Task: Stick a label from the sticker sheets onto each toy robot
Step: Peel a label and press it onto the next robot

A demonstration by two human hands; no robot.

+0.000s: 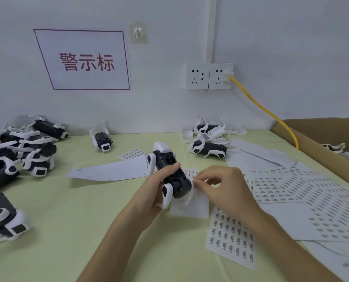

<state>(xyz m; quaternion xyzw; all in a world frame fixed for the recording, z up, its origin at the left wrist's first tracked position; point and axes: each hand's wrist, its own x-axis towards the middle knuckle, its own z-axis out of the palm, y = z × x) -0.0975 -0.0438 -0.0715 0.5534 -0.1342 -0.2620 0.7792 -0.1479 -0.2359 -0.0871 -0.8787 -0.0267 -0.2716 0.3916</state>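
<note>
The held toy robot [173, 176], black with white legs, is above the green table cover [78, 210], with its underside turned up. The left hand [156, 193] grips it from the left side: the fingers are curled under the body and the thumb lies across the top. The right hand [226, 188] is at the robot's near right end. Its thumb and forefinger are closed together on a small white piece [195, 182] that touches the robot. I cannot tell if this piece is a label or a part of the white shell.

Under the held toy robot lies a blank white paper [190, 209]. Nearer than the robot, to its right, lies one sticker sheet [230, 237] with rows of dark labels. More sticker sheets [291, 186] are spread overlapping to the right of the robot. To its left lies a long white backing sheet [112, 169].

Far to the left of the held toy robot is a pile of toy robots [33, 151]. One single toy robot [102, 140] lies beyond it to the left, near the wall. Two more toy robots [208, 149] lie beyond it to the right. A cardboard box [312, 135] is far to the right, and a yellow cable [261, 106] goes from it up to the wall socket [220, 76].
</note>
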